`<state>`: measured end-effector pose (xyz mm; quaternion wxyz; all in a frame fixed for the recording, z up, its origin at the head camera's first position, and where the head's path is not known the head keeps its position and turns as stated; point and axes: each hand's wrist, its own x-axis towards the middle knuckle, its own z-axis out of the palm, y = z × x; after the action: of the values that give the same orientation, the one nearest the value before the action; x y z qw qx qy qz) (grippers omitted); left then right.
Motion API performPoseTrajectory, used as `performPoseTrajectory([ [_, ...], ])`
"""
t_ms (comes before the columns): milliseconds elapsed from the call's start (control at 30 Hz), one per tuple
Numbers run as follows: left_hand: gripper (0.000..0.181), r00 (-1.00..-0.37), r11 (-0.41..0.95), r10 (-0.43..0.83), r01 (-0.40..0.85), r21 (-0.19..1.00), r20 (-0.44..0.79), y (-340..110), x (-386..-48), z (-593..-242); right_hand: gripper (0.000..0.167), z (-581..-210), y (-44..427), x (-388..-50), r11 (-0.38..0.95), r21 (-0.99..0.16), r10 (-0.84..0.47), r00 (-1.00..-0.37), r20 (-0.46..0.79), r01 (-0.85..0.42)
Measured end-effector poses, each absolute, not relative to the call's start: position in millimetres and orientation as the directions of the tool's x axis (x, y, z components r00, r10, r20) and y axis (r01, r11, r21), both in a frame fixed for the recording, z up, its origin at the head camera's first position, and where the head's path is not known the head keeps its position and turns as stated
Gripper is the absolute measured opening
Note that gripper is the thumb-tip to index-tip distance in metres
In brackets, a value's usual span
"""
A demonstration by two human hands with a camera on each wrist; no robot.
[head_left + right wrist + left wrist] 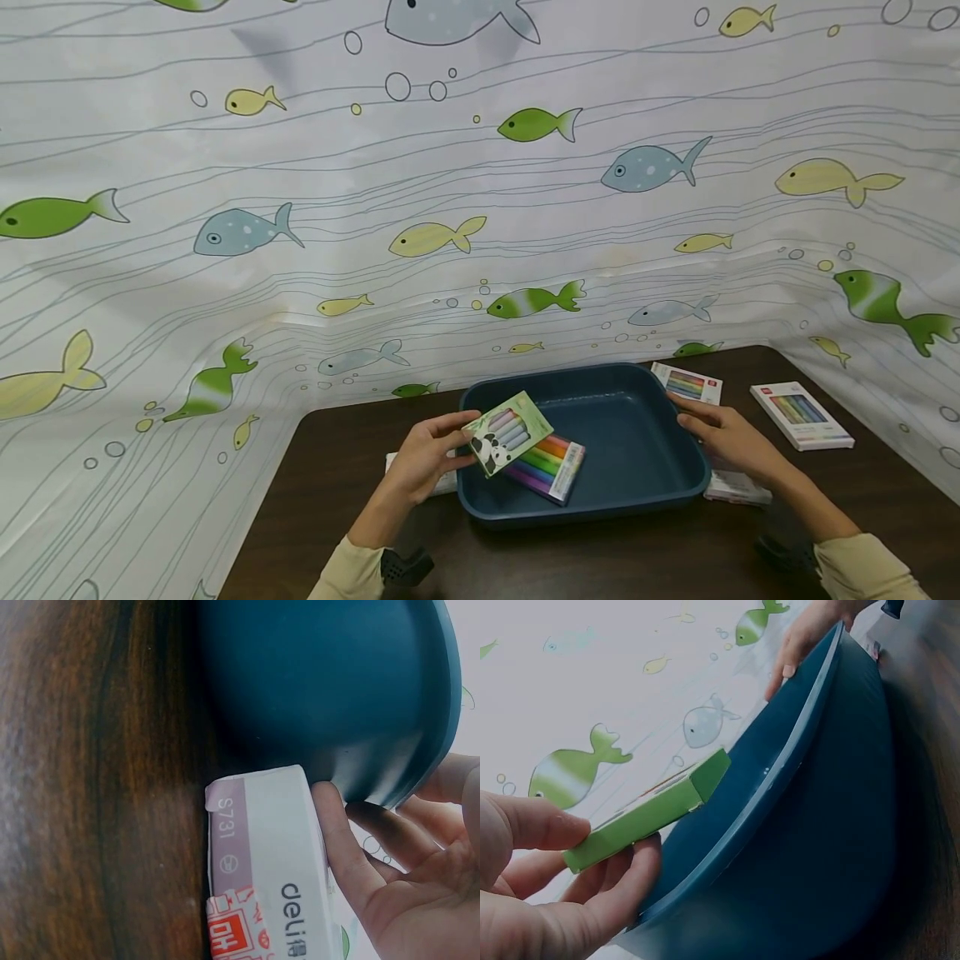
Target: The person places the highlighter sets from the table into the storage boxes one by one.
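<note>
My left hand pinches a small green panda-print box between thumb and fingers, tilted above the left part of a dark blue plastic bin. Pastel sticks are pictured on the box's front; its green edge faces the left wrist view. Inside the bin, partly hidden under the held box, lies a rainbow-striped pack with a white barcode label. At the bin's right side my right hand grips the rim, with fingers on both sides of the wall.
A white box with coloured pencils pictured lies at the right. Another such box is behind my right hand, and a white deli box sits against the bin. Left of the bin, a white box is mostly covered. A fish-print sheet hangs behind.
</note>
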<state>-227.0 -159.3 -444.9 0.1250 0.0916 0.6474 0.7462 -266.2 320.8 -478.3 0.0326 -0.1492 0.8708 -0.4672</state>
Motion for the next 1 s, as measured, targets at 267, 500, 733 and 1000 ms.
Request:
performPoseTrajectory([
  [267, 0.044, -0.943, -0.129, 0.332, -0.072, 0.989, -0.025, -156.5, -226.9, -441.6, 0.058, -476.3, 320.9, -265.0, 0.524, -0.82, -0.286, -0.954, 0.086, -0.231],
  [500, 0.046, -0.936, -0.133, 0.347, -0.107, 0.985, -0.055, -153.8, -225.9, -441.6, 0.06, -478.4, 321.7, -264.4, 0.511, -0.832, -0.287, -0.955, 0.074, -0.218],
  [733, 0.044, -0.933, -0.116, 0.355, -0.113, 0.987, -0.065, -153.9, -222.1, -442.6, 0.059, -479.1, 320.3, -264.4, 0.487, -0.846, -0.3, -0.951, 0.07, -0.216],
  [1000, 0.042, -0.918, -0.116, 0.396, -0.08, 0.99, -0.028, -156.4, -223.3, -439.7, 0.059, -478.8, 320.9, -265.3, 0.489, -0.844, -0.295, -0.952, 0.078, -0.221],
])
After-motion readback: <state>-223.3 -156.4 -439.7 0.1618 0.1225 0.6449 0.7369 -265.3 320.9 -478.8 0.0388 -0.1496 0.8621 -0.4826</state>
